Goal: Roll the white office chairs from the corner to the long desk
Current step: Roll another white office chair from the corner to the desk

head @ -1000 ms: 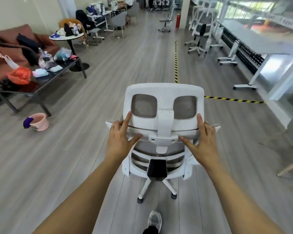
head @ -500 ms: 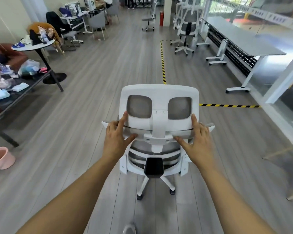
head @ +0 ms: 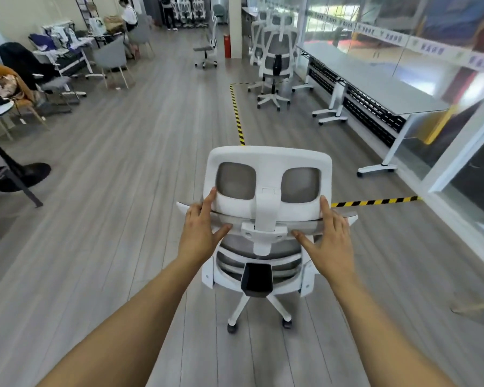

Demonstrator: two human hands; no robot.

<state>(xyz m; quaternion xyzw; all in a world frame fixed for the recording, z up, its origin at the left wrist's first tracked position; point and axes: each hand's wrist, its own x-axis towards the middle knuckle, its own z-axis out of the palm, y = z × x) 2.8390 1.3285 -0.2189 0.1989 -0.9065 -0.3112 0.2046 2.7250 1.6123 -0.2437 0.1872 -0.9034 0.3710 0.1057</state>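
Note:
A white office chair (head: 268, 160) with grey mesh stands right in front of me, its back toward me, on castors on the wooden floor. My left hand (head: 200, 227) grips the top edge of its backrest left of the headrest stem. My right hand (head: 330, 233) grips the same edge on the right. The long grey desk (head: 375, 82) with white legs runs along the glass wall at the right, ahead of the chair. Several more white office chairs (head: 275, 60) stand at the desk's far end.
Yellow-black floor tape (head: 236, 113) runs ahead and another strip (head: 375, 201) crosses to the right. A round black-footed table (head: 20, 174), grey chairs (head: 109, 57) and cluttered tables line the left wall. A red fire extinguisher (head: 227, 46) stands by a pillar. People are far back.
The chair and I have rolled forward along the floor. The sofa, low table and pink bucket on the left have passed out of view, and the long desk is closer.

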